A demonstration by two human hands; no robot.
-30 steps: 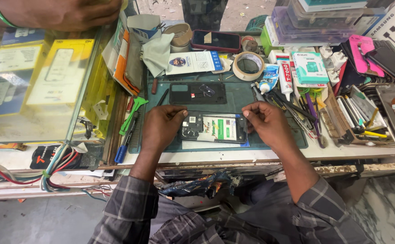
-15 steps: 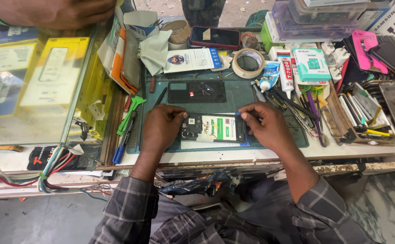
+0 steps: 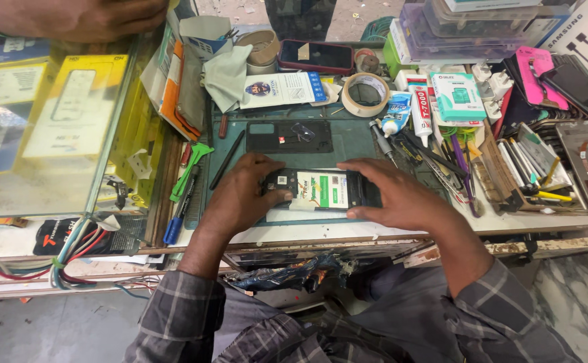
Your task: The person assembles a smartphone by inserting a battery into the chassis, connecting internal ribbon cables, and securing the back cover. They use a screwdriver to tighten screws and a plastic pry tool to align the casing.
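Since a second earlier little had shifted: the left hand and right hand still clasped the opened phone on the bench, work continuing.

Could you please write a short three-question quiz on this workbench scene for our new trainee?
1. True or false: the left hand and the right hand both touch the opened phone on the green mat.
2. What lies on the mat just beyond the opened phone?
A. a black back cover
B. a hammer
C. a cup
3. Fill in: the roll of tape lies to the ____ of the dark phone at the back of the bench.

Key:
1. True.
2. A, the black back cover.
3. Right.
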